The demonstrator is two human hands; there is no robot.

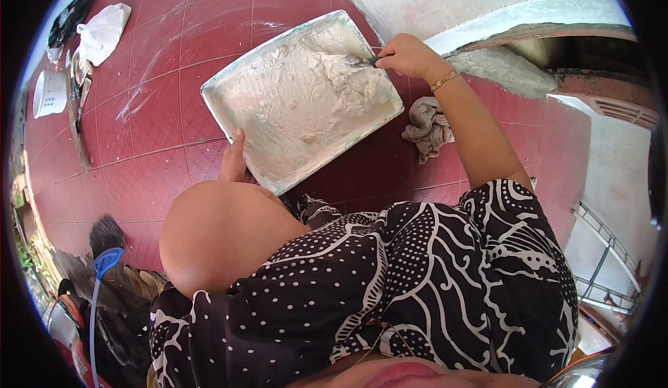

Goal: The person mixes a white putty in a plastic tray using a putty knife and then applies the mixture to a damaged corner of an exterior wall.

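A shallow rectangular tray [217, 106] with a whitish, green-smeared rim is tilted in front of me. Thick off-white paste [292, 92] coats its inside, heaped more toward the right. My left hand [235, 160] grips the tray's lower left edge, its fingers partly hidden by the tray. At the upper right side, my right hand [409, 57] is closed around the dark handle of a scraper [374, 61]. The scraper's blade end lies in the paste, and its exact shape cannot be made out.
A crumpled grey-beige rag [427, 129] lies on the red tiled floor [156, 130] right of the tray. Far left are a white plastic bag [104, 34], a white tub [50, 93] and a wooden strip [76, 123]. A blue-headed fly swatter [107, 259] stands lower left; a pale wall [431, 2] rises far right.
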